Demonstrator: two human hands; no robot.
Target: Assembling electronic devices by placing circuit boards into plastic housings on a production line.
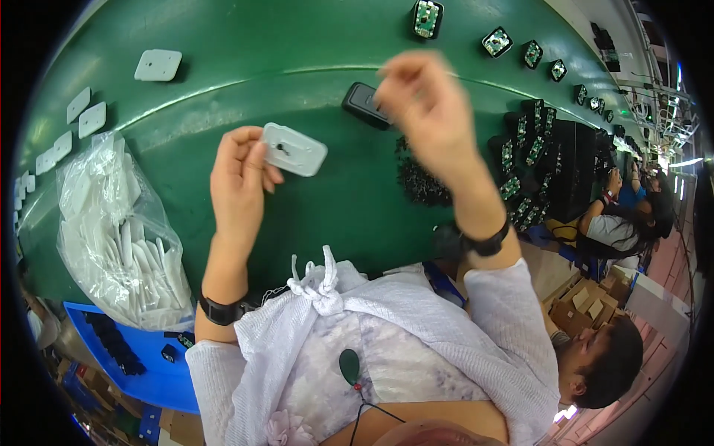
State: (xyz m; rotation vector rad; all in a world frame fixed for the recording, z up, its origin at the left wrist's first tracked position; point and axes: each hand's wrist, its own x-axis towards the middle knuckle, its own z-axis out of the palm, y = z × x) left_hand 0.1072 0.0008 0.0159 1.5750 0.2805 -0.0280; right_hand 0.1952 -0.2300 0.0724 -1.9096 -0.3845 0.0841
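Observation:
My left hand (242,167) pinches the near-left end of a white plastic cover plate (301,152) between thumb and fingers. The plate has rounded corners and a small dark spot in its middle, and it is held just above the green table. My right hand (431,104) is raised to the right of it, its curled fingers smeared by motion; whether they hold anything is not visible. Beside those fingertips a black rounded plastic housing (362,104) lies on the table. A heap of small black parts (420,175), too small to name, lies below my right hand, partly hidden by the wrist.
Black housings with green circuit boards (497,42) stand along the far right, several more beside a black block (573,167). A clear bag of white pieces (123,238) and white plates (158,65) lie left. A blue bin (149,383) sits lower left. People are at right.

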